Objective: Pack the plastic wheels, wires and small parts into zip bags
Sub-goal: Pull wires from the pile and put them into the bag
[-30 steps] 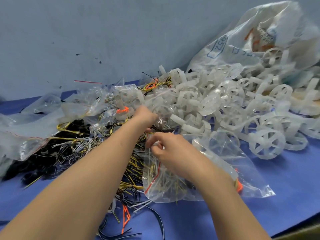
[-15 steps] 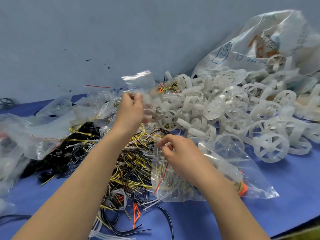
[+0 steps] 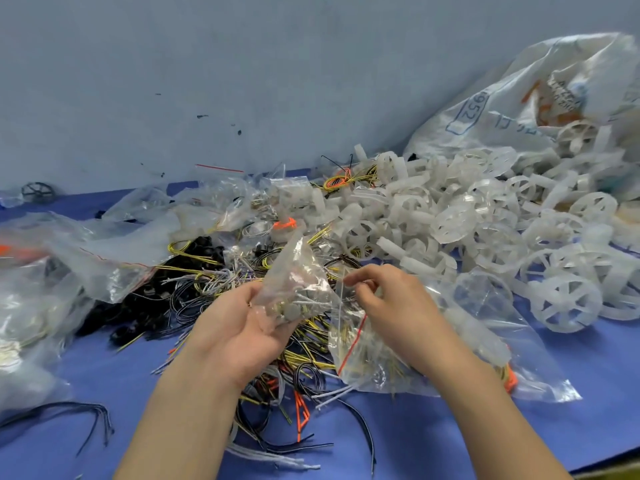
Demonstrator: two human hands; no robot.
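- Head view, the only one. A second ago the left hand (image 3: pixel 239 334) was off digging in the heap at 12 o'clock. Now it's back at centre, palm up, fingers curled round a small zip bag (image 3: pixel 294 282) with little parts inside.
- The right hand (image 3: pixel 398 306) hasn't budged. It's pinching the open mouth of the bigger zip bag (image 3: pixel 481 341), which lies on the desk (image 3: pixel 588 393) at 4 o'clock, part-filled with wires and bits.
- My guess is the small bag goes into the big one next. With this much still loose, the job's nowhere near done.
- Counts: two hands and two bags in play, one per hand. There's also one printed sack (image 3: pixel 502 109) at 2 o'clock and one dark wheel (image 3: pixel 38 192) at 10 o'clock by the wall.
- The white plastic wheels (image 3: pixel 450 220) at 1 to 3 o'clock are way too many to count. Same for the loose wires (image 3: pixel 194 292) from centre out to 8 o'clock.
- The slack clear bags (image 3: pixel 104 265) at 9 o'clock overlap, so I can't count those either.
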